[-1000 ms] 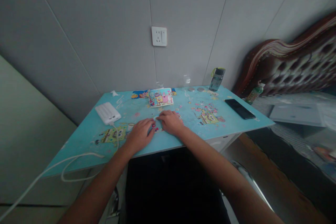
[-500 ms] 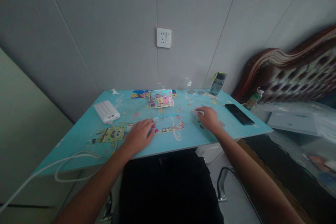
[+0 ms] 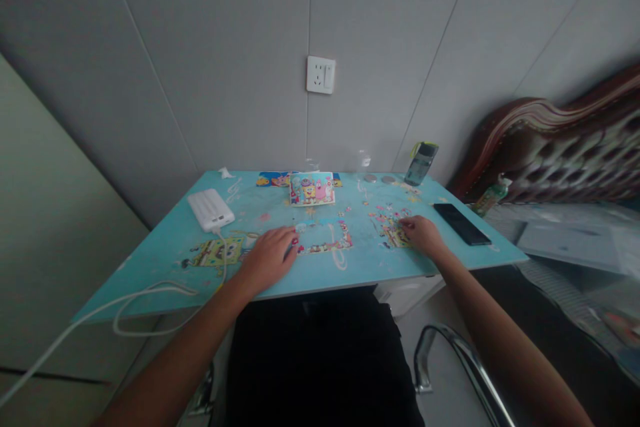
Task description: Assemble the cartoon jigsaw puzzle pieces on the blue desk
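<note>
A jigsaw puzzle border of small colourful cartoon pieces lies on the table, forming a frame with a bare middle. My left hand rests flat at its left side, fingers stretched out over the edge pieces and partly hiding them. Many loose jigsaw pieces are spread out to the right. Among them, at their right side, is my right hand, fingertips drawn together; whether a piece sits between them is too small to see. Behind the border stands a cartoon picture card, tilted up.
The blue cartoon-printed table also bears a white power bank with a white cable, a black phone and a water bottle. A bed headboard is at the right, a chair armrest below.
My right hand has moved right across the loose pieces, uncovering many of them, and its fingers have drawn together. My left hand stays by the border. The view has shifted slightly.
</note>
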